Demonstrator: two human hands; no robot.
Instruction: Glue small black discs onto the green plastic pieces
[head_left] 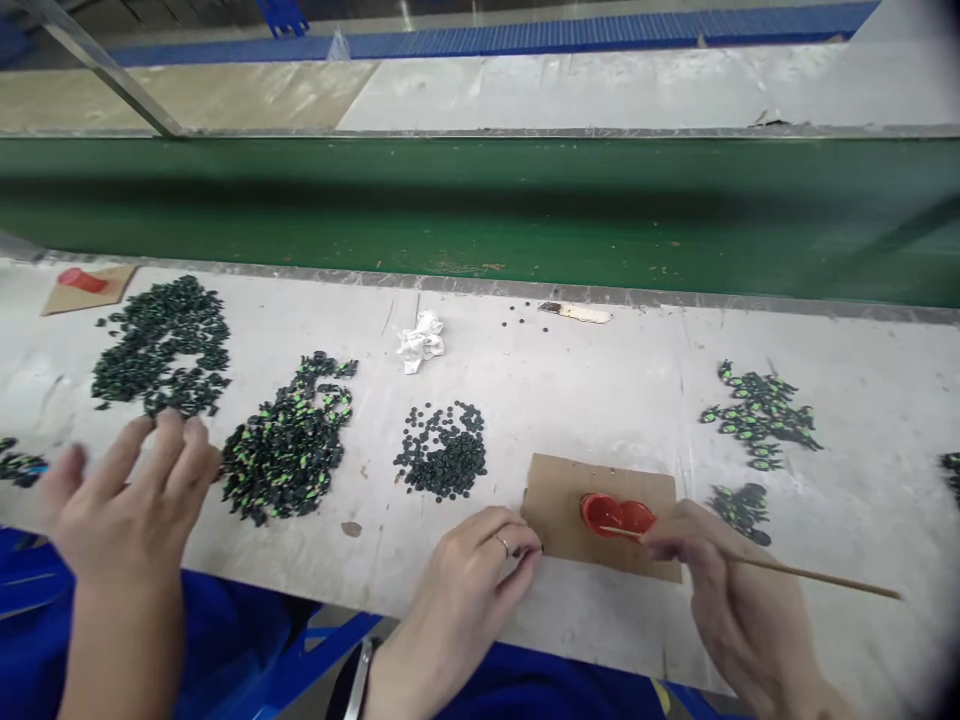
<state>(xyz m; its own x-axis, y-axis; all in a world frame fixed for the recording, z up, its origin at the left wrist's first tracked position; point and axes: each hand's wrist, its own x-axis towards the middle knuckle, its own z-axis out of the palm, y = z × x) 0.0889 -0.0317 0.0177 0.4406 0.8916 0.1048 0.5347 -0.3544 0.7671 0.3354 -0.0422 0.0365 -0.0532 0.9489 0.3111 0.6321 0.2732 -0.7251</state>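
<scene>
My right hand (pixel 739 590) grips a thin wooden stick (pixel 817 575), and the stick's tip rests at a red blob of paint (pixel 616 514) on a brown cardboard piece (pixel 559 500). With curled fingers, my left hand (pixel 469 580) pinches the cardboard's left edge; it wears a ring. Just beyond the cardboard lies a heap of small dark round pieces (pixel 442 450). To its left is a pile of dark pieces with green marks (pixel 289 445).
Another person's hand (pixel 127 505) hovers at the left by a big pile of dark pieces (pixel 165 345). Green-marked pieces (pixel 757 415) lie at the right. A crumpled white paper (pixel 421 340), a second cardboard with red paint (pixel 86 285) and a green conveyor belt (pixel 480 210) lie beyond.
</scene>
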